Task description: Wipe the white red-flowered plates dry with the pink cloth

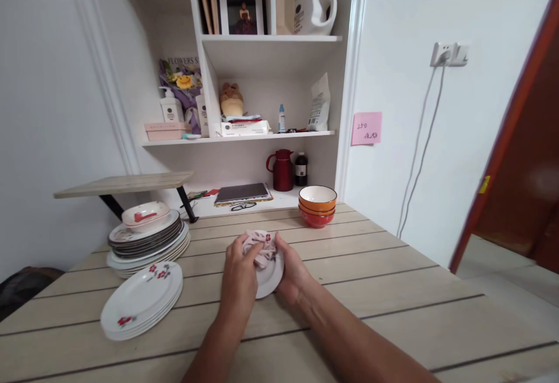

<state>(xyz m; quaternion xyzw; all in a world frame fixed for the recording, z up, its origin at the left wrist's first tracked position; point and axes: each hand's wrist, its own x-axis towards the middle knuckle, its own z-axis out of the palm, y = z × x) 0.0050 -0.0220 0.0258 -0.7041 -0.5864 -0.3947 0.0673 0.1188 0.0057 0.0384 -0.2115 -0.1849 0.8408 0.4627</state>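
Note:
A small white plate (pixel 269 280) with a red flower on its rim is held in front of me over the wooden table. My right hand (pixel 293 270) grips the plate's right edge, thumb near the rim and fingers hidden beneath. Against the plate's upper face, my left hand (pixel 243 263) presses a crumpled pale pink patterned cloth (pixel 262 248), its fingers bent over it. To the left lies a stack of white oval plates (pixel 142 295) with red flowers.
Behind the oval plates rises a taller stack of round plates (pixel 148 249) topped by a white bowl (pixel 146 215). Stacked orange and red bowls (pixel 318 205) stand back right. A raised wooden shelf (pixel 124 183), a closed laptop (pixel 242 192), glasses (pixel 243 206) and a red jug (pixel 283 172) are farther back.

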